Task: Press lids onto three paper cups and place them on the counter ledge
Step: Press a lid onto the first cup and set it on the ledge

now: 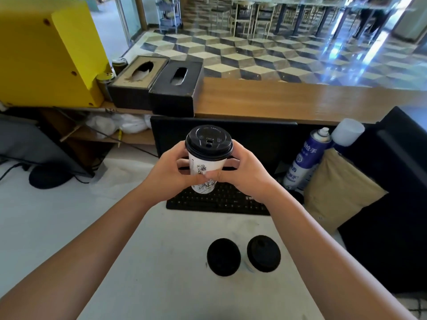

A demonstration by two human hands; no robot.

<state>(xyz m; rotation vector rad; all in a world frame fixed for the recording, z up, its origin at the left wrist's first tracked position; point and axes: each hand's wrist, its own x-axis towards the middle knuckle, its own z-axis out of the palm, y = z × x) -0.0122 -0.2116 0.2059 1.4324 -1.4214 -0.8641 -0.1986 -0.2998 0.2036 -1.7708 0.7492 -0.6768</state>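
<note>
Both hands, left hand (172, 175) and right hand (242, 172), clasp lidded paper cup (203, 168) above keyboard (217, 200); two capped cups (223, 257), apparently, near tabletop's front edge.

Gripping a white paper cup (203, 172) with black lid (209, 142) between left hand (172, 175) and right hand (246, 174), above a keyboard (219, 200). Sitting nearer on the white table (161, 262): two lidded cups (223, 257) (263, 253), side by side. Running beyond: the bare wooden ledge (300, 100).

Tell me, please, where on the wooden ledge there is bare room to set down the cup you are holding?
The wooden ledge is bare from the black tissue box rightward to the frame's edge. Its left end is crowded: two tissue boxes, small jars and the yellow box. Both hands, left and right, hold the lidded cup.
</note>
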